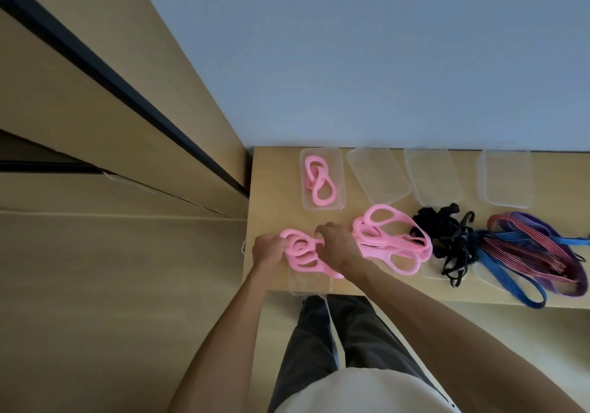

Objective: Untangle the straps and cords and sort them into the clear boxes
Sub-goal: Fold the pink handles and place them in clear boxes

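Mid-sort, on the pink bands. Left hand [267,250] and right hand [337,244] both curled around a coiled pink strap [301,258] at the table's [271,195] near-left edge. Next: probably carrying it to the far clear box [322,179] holding pink loops.

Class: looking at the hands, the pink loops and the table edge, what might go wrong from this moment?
1. Both hands, left and right, grip the tangled pink loop bundle near the wooden table's front edge; loops could slip off.
2. The blue striped elastic cord lies near that edge and might slide off.
3. The loose pink loop pile touches the black strap tangle; they could snag.
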{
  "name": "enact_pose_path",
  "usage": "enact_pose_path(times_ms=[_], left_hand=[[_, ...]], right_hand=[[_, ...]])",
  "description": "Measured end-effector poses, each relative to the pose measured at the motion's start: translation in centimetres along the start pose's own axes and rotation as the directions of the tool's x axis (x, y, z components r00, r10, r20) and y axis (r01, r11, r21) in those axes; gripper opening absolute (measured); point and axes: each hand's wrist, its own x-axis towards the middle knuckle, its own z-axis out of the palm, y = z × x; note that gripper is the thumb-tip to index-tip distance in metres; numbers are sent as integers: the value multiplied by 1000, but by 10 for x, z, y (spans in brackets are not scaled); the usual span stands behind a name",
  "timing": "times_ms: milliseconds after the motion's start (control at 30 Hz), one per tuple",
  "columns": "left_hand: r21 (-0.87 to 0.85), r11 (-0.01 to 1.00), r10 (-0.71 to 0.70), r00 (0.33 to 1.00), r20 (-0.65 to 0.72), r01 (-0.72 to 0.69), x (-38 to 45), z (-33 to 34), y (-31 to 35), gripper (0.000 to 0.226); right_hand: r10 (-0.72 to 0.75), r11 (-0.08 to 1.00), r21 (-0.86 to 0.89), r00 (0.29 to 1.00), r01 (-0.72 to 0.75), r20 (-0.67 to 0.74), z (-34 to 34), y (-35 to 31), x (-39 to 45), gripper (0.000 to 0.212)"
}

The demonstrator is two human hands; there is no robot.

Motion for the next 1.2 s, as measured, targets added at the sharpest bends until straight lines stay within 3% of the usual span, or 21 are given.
enact_pose_path(times_ms=[100,167,233,300,367,433,500,633,800,900,1000,1200], left_hand=[[-198,975,144,965,221,-101,-12,-6,12,21],[-185,968,227,909,350,-170,-18,-9,16,28],[-160,965,258,878,402,-210,-17,-9,17,38],[-68,961,273,895,354,-267,-14,-6,14,37],[119,944,282,940,192,-307,-12,1,8,27],[253,938,250,968,-12,-238,-10,7,-1,16],[289,946,188,976,-108,-150,-10,12,-8,11],[266,952,168,985,-36,-153,-10,19,-23,20],[268,957,135,988,-76,-110,-11,22,-25,17],[357,925,191,972,-134,-132,-14,23,-20,8],[395,898,263,956,-133,-192,-15,28,-20,18],[402,894,280,946,-161,-196,-15,30,-22,13]], right_hand=[[113,905,407,993,-122,46,0,-11,1,28],[184,724,654,975,-218,120,-3,-16,1,39],[201,629,745,972,-224,122,-4,-14,1,37],[206,635,736,970,-236,133,-4,-10,0,28],[231,614,739,958,-278,169,-2,-8,-1,15],[270,597,739,945,-313,182,0,-7,-3,9],[308,592,736,936,-328,169,1,-8,-5,12],[349,608,723,928,-328,127,1,-7,-9,13],[389,647,705,921,-290,22,-2,-1,-13,19],[361,679,689,932,-252,-14,-4,-2,-14,20],[340,699,674,940,-240,-17,-8,-3,-14,18],[377,682,679,926,-273,-6,-9,2,-15,16]])
